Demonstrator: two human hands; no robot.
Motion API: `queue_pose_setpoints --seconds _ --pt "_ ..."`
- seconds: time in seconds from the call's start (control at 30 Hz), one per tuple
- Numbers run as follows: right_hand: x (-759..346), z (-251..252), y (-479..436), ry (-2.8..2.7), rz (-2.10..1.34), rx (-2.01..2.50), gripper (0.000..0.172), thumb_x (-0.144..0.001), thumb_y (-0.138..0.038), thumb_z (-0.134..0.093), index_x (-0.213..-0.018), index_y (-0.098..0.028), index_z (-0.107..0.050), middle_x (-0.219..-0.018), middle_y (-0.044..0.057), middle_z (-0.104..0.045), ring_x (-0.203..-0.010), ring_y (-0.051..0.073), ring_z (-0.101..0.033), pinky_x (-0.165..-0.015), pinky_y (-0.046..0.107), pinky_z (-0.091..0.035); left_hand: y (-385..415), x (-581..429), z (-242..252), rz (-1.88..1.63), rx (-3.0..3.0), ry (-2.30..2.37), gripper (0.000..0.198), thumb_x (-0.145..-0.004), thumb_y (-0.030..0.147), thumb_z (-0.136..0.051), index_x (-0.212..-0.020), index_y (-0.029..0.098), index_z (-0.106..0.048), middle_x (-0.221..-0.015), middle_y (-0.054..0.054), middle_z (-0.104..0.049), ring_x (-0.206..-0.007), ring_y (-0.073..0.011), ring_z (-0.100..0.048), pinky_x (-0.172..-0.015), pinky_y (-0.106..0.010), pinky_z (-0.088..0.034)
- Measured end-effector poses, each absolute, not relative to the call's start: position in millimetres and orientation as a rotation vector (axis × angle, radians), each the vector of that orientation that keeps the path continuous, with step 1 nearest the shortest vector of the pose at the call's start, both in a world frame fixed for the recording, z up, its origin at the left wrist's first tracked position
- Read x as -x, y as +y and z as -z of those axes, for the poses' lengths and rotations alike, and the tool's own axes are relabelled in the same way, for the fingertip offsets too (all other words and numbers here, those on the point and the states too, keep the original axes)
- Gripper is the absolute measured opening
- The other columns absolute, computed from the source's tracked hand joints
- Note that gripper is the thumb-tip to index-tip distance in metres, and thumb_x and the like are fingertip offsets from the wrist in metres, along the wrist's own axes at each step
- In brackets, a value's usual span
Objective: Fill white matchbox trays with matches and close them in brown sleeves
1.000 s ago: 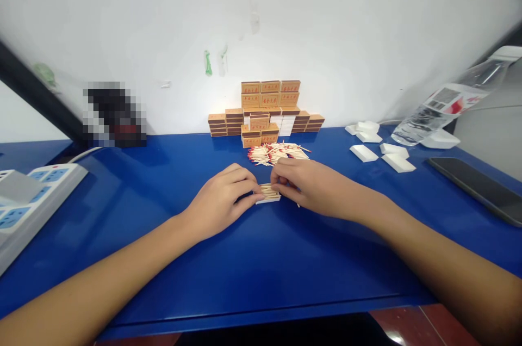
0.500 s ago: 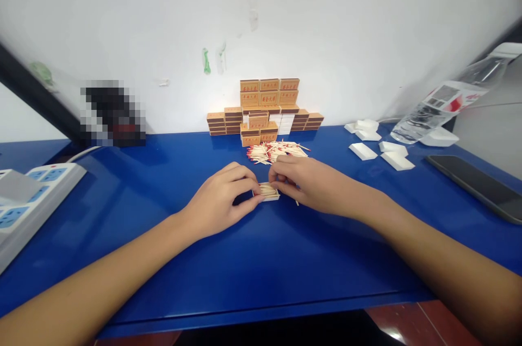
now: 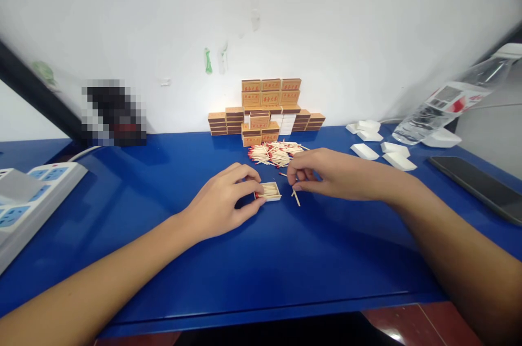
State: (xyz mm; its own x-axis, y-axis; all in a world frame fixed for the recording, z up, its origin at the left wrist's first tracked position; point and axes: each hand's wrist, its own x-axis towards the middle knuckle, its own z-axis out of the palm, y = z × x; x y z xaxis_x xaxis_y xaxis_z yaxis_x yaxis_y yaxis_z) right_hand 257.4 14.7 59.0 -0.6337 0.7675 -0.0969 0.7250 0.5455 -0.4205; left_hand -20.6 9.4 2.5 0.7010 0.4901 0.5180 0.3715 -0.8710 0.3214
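A small white matchbox tray lies on the blue table with several matches in it, red heads toward the left. My left hand is closed on the tray's left end, thumb at the near side and fingertips over the far side. To the right of the tray, my right hand pinches thumb and fingertips together at a loose match on the table. Another loose match pokes out left of these fingers. Just behind my hands spreads a heap of red-tipped matches.
Stacked matchboxes stand against the wall behind the heap. White empty trays, a tilted water bottle and a black phone are at the right. A power strip lies at the left.
My right hand has moved right, away from the tray, to the loose match beside it. The tray's right end now shows. My left hand stays on the tray.
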Motion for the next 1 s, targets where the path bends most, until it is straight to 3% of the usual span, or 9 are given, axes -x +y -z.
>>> queue_pose_setpoints --seconds 0.2,0.47,0.77,1.0 --pt "-254.7 -57.9 12.2 -2.615 -0.613 1.650 0.038 -0.092 -0.054 -0.069 -0.074 -0.021 -0.066 -0.073 0.003 -0.070 -0.064 0.017 -0.059 -0.058 0.031 -0.037 9.6 20.7 -3.6 -0.905 -2.732 0.714 0.014 -0.103 0.024 -0.062 -0.108 0.017 -0.073 -0.112 -0.010 -0.071 -0.102 -0.0225 -0.066 -0.091 -0.040 -0.057" --pt "-251.6 -50.3 7.2 -2.697 -0.669 1.583 0.022 -0.096 -0.037 -0.064 -0.081 -0.021 -0.067 -0.081 0.003 -0.073 -0.067 0.017 -0.060 -0.061 0.032 -0.040 8.0 21.4 -3.2 -0.731 -2.720 0.879 0.036 -0.098 0.033 -0.070 -0.131 0.018 -0.063 -0.124 -0.011 -0.072 -0.114 -0.0284 -0.065 -0.100 -0.048 -0.056" --pt "-240.5 -45.7 7.0 -2.533 -0.460 1.284 0.017 -0.103 -0.033 -0.056 -0.091 -0.022 -0.061 -0.083 0.002 -0.066 -0.071 0.017 -0.053 -0.065 0.031 -0.037 9.6 21.3 0.8 -0.725 -2.703 0.847 0.037 -0.099 0.033 -0.070 -0.133 0.018 -0.063 -0.118 -0.009 -0.074 -0.108 -0.0263 -0.066 -0.097 -0.046 -0.057" --pt "-221.3 -32.5 -1.3 -2.601 -0.406 1.159 0.018 -0.107 -0.028 -0.054 -0.093 -0.019 -0.062 -0.097 0.006 -0.068 -0.080 0.018 -0.058 -0.071 0.032 -0.039 7.5 21.8 -1.9 -0.668 -2.677 0.861 0.037 -0.099 0.036 -0.071 -0.130 0.019 -0.062 -0.114 -0.009 -0.073 -0.106 -0.0270 -0.066 -0.094 -0.045 -0.057"
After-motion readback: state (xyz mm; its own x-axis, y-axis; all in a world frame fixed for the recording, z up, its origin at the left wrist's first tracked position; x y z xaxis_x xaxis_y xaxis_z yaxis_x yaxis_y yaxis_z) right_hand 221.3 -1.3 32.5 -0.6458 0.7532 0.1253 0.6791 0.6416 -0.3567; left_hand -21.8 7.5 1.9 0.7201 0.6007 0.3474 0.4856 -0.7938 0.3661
